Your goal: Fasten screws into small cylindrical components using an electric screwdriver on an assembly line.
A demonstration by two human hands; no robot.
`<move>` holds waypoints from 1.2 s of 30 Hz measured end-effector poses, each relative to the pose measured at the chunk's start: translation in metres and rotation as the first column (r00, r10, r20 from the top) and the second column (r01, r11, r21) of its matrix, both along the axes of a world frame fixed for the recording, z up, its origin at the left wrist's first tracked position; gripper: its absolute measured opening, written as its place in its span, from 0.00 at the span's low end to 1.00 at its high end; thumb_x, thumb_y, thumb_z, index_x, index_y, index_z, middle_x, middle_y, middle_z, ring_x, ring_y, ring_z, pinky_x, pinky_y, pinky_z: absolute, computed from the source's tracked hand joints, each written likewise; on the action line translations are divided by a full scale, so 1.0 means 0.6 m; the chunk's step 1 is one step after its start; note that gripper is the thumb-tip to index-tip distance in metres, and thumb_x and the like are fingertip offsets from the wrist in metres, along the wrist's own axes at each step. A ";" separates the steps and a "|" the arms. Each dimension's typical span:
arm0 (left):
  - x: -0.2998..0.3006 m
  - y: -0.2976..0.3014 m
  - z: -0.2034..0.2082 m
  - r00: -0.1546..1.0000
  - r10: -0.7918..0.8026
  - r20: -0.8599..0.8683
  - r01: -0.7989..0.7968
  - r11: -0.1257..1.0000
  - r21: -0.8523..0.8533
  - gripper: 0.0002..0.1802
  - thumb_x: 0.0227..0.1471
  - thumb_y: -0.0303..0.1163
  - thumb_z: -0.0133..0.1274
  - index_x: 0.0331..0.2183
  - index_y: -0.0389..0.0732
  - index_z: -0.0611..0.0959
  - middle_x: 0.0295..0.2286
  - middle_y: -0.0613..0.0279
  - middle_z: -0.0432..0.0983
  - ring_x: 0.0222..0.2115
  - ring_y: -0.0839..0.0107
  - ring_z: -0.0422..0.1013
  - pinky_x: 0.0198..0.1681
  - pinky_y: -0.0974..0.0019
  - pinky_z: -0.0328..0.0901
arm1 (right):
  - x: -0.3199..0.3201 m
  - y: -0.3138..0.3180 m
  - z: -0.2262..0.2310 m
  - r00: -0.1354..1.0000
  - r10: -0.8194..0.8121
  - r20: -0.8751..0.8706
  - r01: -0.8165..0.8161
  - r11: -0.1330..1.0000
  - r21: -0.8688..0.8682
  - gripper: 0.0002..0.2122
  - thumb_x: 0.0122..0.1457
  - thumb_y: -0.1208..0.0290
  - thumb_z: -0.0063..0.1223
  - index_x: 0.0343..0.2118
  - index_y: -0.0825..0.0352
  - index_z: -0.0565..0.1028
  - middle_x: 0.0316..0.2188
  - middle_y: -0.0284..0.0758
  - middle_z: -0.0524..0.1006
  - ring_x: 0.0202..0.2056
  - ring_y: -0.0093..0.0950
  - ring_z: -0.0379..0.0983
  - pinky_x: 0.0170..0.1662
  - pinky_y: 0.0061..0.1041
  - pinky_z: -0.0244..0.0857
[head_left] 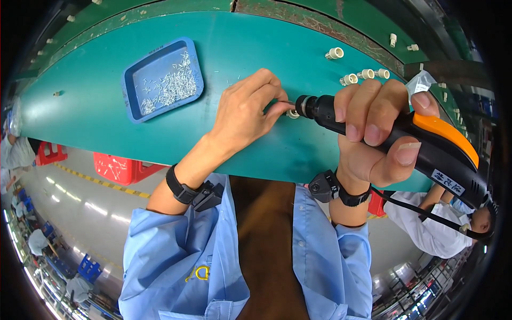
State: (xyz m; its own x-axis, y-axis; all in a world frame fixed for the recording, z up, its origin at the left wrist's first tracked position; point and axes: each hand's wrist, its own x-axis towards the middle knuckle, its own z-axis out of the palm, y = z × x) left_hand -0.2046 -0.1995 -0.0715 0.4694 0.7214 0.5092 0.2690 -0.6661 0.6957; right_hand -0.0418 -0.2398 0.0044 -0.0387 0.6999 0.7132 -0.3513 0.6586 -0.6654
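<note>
1. head view: nearest, below the blue tray, is a creased light-blue cloth shirt, with a black wristband on each wrist.
2. right of the tray, the right hand wraps firmly around a smooth black power driver with a curved orange panel and a thin black cable.
3. between tray and driver, the left hand has thumb and forefinger drawn close at the driver's tip; i cannot tell what, if anything, they grip.
4. a round cream fitting sits at that tip, right of the tray, partly covered.
5. the tray itself, rounded at its corners, holds a loose heap of thin, shiny metal pieces.
6. farther right of the tray are stepped, hollow-ended cream cylinders and a crinkled clear bag.
7. under the tray spreads a smooth teal tabletop; beyond it runs a green ledge with a chipped edge. lower left of the tray, red plastic stools stand on a glossy grey floor.
8. counts: two hands, one driver, one tray, one fitting at the tip, four cylinders loose on the tabletop; the metal pieces are too many to count.
</note>
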 end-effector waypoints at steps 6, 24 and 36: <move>0.000 -0.005 0.002 1.000 -0.026 -0.007 0.026 0.999 -0.027 0.09 0.33 0.23 0.61 0.21 0.39 0.76 0.23 0.64 0.68 0.21 0.64 0.68 0.22 0.64 0.63 | -0.009 -0.002 0.000 1.000 0.024 -0.019 -0.024 1.000 -0.001 0.21 0.56 0.57 0.47 0.50 0.60 0.63 0.21 0.26 0.64 0.19 0.20 0.61 0.25 0.24 0.57; -0.004 -0.052 0.003 0.995 0.092 0.032 -0.063 0.862 -0.503 0.10 0.42 0.19 0.56 0.32 0.35 0.80 0.19 0.65 0.70 0.18 0.78 0.62 0.21 0.75 0.58 | 0.021 -0.033 0.020 0.995 -0.085 0.050 0.089 0.994 -0.065 0.19 0.57 0.59 0.44 0.49 0.61 0.64 0.22 0.26 0.65 0.19 0.20 0.59 0.25 0.24 0.57; 0.022 -0.056 0.011 0.998 -0.008 -0.066 -0.043 0.688 -0.725 0.12 0.40 0.20 0.56 0.33 0.33 0.79 0.21 0.54 0.72 0.17 0.68 0.66 0.23 0.67 0.63 | 0.002 -0.024 0.001 0.974 -0.218 0.062 0.225 0.963 -0.150 0.18 0.55 0.63 0.44 0.48 0.63 0.63 0.18 0.28 0.64 0.16 0.21 0.59 0.23 0.25 0.57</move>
State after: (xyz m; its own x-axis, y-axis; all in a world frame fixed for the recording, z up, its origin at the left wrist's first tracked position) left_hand -0.1916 -0.2333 -0.0651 0.4637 0.8620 -0.2047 0.3324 0.0450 0.9421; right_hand -0.0405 -0.2541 0.0048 0.1006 0.7963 0.5965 -0.1764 0.6044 -0.7769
